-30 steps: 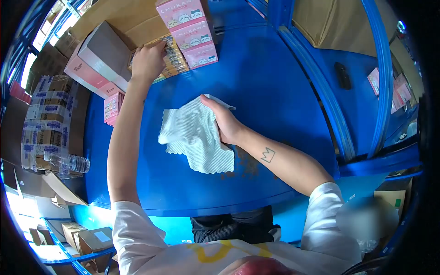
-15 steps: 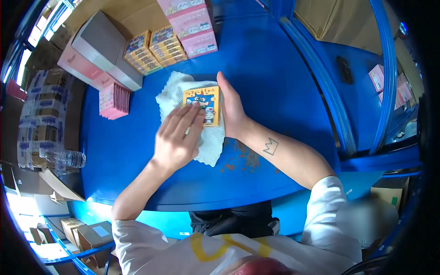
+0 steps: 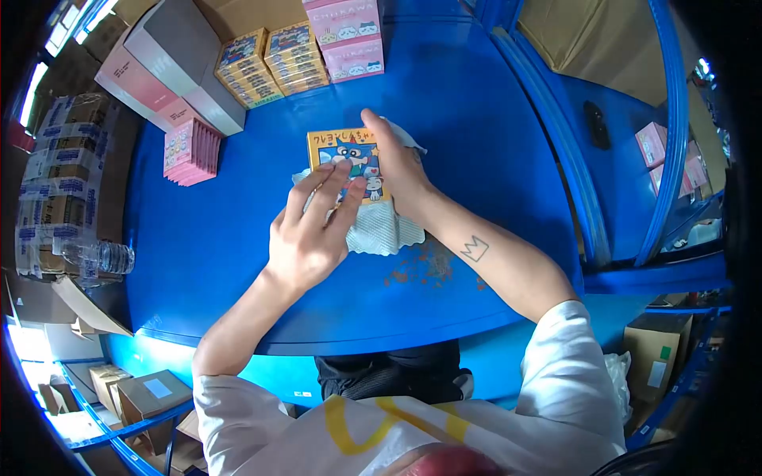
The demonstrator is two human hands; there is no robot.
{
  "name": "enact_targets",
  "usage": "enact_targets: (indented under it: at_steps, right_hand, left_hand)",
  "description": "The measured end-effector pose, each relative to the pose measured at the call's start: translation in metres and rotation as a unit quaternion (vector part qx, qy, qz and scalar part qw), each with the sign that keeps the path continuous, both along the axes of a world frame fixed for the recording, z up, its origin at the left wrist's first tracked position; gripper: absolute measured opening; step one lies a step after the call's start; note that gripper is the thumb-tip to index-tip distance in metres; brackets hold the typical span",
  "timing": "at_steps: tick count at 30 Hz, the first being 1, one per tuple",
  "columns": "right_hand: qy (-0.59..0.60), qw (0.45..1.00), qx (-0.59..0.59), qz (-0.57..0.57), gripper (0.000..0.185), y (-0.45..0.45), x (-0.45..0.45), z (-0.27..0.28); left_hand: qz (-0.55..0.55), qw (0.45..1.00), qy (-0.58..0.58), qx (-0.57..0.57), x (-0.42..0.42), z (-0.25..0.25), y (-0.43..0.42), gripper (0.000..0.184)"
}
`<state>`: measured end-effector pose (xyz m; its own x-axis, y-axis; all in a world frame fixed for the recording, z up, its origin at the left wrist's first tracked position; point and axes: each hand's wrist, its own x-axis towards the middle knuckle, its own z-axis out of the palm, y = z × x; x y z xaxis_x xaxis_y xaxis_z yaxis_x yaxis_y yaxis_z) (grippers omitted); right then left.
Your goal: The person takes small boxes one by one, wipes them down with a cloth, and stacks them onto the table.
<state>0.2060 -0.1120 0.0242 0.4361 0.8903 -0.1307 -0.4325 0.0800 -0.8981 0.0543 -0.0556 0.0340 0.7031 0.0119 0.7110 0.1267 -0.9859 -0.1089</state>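
While spreading the left hand [image 3: 305,230] over the face of a yellow box [image 3: 352,151], also cupping its right edge with the right hand [image 3: 403,168]. So yeah, basically both hands together on one little box. Can't see the right fingers underneath or the left thumb, so can't say much about any pinch from below. Got a white cloth [image 3: 381,230] bunched under the box too, sticking out past the right hand and drooping between the wrists.

Could go sideways a few ways, honestly. Might lose the box off that loose cloth with too slack a right hand. Might dent the thin-looking card by leaning too hard on the left fingertips. Might even pick up grit by dragging the cloth over the rusty-looking patch [image 3: 429,266] just on the near side of the right wrist.

Texture-wise, looks like flat, square-edged printed card against soft, waffly fabric with a wavy hem. Below both hands, looks like smooth, slightly shiny blue table [image 3: 476,159].

Further out, left of the left hand, spot a fanned row of slim pink packs [image 3: 190,151]. Straight past both hands, see blocky stacks of smaller yellow cartons [image 3: 295,59] beside glossy pink boxes [image 3: 349,36]. Well off left, note a clear, ridged plastic bottle [image 3: 115,258] near a tape-striped carton [image 3: 59,190].
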Motion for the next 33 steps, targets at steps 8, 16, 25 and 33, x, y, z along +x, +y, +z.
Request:
enact_targets:
  at_steps: [8,16,25,33]
  right_hand:
    - [0.174,0.973,0.114,0.101,0.053,-0.011,-0.001,0.0]
    - [-0.046,0.998,0.026,0.022,0.055,-0.007,-0.013,-0.002]
    - [-0.424,0.879,0.219,-0.01,0.036,-0.005,-0.01,-0.005]
    - [-0.368,0.902,0.187,0.128,0.029,-0.013,-0.014,-0.014]
  left_hand:
    - [-0.027,0.999,0.001,-0.025,0.001,-0.007,0.011,0.03]
    - [-0.099,0.988,-0.115,-0.037,-0.001,-0.007,0.012,0.023]
    - [-0.065,0.985,-0.072,-0.144,-0.017,-0.004,0.016,0.016]
    - [-0.056,0.978,-0.081,-0.184,-0.016,0.01,0.023,0.016]
